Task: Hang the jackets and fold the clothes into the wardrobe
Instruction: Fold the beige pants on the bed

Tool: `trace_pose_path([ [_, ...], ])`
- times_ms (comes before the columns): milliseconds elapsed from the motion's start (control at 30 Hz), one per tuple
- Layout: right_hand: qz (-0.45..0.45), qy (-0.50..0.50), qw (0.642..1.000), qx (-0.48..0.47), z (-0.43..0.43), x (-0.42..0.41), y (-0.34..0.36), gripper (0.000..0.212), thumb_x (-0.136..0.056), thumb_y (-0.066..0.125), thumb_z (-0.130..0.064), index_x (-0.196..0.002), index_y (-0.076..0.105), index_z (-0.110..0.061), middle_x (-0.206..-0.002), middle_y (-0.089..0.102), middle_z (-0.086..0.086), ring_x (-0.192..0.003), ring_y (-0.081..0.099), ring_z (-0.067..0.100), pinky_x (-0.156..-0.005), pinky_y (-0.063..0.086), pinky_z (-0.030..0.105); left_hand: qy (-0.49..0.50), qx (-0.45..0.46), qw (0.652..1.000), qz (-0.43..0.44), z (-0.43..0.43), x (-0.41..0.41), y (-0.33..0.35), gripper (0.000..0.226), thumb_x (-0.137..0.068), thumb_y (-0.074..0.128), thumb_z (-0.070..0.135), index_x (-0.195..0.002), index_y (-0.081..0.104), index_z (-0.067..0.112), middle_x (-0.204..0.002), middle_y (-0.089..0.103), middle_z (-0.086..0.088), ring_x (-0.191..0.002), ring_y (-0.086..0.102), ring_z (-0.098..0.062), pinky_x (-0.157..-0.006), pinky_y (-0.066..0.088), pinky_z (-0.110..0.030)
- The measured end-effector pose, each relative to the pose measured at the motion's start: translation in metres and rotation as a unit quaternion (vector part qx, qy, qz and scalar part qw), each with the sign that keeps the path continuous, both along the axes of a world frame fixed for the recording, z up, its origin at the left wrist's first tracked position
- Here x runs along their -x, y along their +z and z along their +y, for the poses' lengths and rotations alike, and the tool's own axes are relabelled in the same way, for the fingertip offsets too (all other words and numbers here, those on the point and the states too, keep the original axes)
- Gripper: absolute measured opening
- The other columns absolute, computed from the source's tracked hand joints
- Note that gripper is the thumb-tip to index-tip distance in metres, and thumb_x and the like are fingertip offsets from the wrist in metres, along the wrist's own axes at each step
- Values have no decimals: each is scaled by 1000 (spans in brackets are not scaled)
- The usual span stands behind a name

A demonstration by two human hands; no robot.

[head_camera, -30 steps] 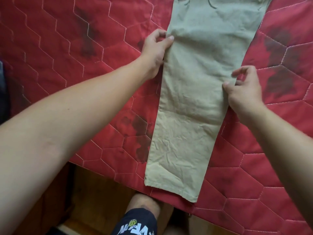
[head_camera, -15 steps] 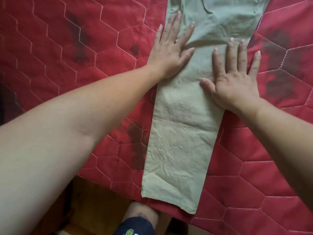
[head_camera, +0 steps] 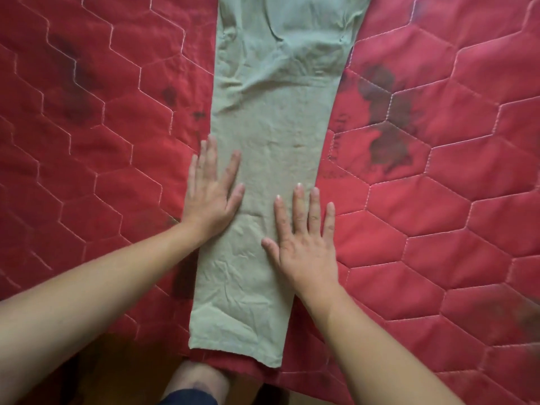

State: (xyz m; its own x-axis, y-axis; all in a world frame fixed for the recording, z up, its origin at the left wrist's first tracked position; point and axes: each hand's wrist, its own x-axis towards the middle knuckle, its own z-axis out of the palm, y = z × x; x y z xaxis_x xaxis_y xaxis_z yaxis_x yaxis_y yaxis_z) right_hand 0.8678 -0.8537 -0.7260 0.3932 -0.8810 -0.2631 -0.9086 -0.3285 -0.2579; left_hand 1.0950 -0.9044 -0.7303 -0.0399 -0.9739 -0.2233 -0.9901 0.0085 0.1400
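Observation:
A pair of khaki trousers point(head_camera: 271, 135) lies folded lengthwise, leg on leg, on the red quilted bed cover point(head_camera: 105, 159). The hems reach the bed's near edge; the waist runs out of view at the top. My left hand point(head_camera: 211, 197) lies flat, fingers spread, across the trousers' left edge at mid-leg. My right hand point(head_camera: 304, 241) presses flat on the right half of the leg, a little nearer to me. Neither hand grips the cloth.
The bed cover has dark stains on both sides of the trousers point(head_camera: 388, 141). The bed's front edge runs along the bottom, with wooden floor point(head_camera: 122, 372) below it and my leg point(head_camera: 195, 381) standing against the edge.
Both hands slid down the trousers toward me, from the thigh area to mid-leg, staying flat on the cloth. A second ago they pinched the leg's edges. The view now shows more of the waist.

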Motion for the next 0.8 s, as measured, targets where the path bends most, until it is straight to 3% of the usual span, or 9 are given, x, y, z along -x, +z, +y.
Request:
trace_pose_path([
  [267,22,27,998,-47,77,12,7,88,-93,46,-71,-163,16,-27,-169,-9,20,-156,-9,39,-122,-7,63,-89,-12,996,-19,132,-4,5,68,-101,35,48,-160,20,18,-167,5,-25,-154,3,-46,-123,11,-61],
  [500,26,41,995,-89,138,16,18,96,-89,47,-76,-163,15,-25,-169,-7,23,-156,-7,41,-123,1,63,-76,-52,996,-20,189,-7,9,67,-101,34,50,-160,20,23,-167,5,-23,-155,5,-39,-124,9,-57],
  [600,-12,-30,991,-128,148,4,35,94,-89,64,-55,-163,20,-19,-168,-7,26,-156,-8,40,-126,5,56,-2,-58,995,76,197,-2,17,63,-101,43,45,-158,31,22,-169,3,-17,-157,3,-29,-126,4,-45],
  [667,-107,-133,976,-138,151,-7,50,77,-87,71,-25,-156,38,-17,-168,1,25,-157,1,37,-127,12,48,103,-31,973,205,197,3,29,54,-95,62,29,-147,50,18,-167,16,-11,-154,17,-20,-125,14,-32],
  [733,-211,-264,927,-163,144,-13,64,59,-86,67,-8,-143,55,-18,-164,16,19,-151,20,30,-124,19,35,223,-14,925,306,191,7,45,40,-92,69,10,-130,64,23,-154,35,-4,-143,37,-10,-117,33,-23],
  [800,-284,-351,861,-235,130,-14,68,49,-87,64,-4,-133,64,-20,-149,35,10,-132,40,18,-115,25,20,308,-59,880,358,181,8,60,40,-93,64,2,-117,65,35,-138,46,0,-123,51,-4,-103,46,-24],
])
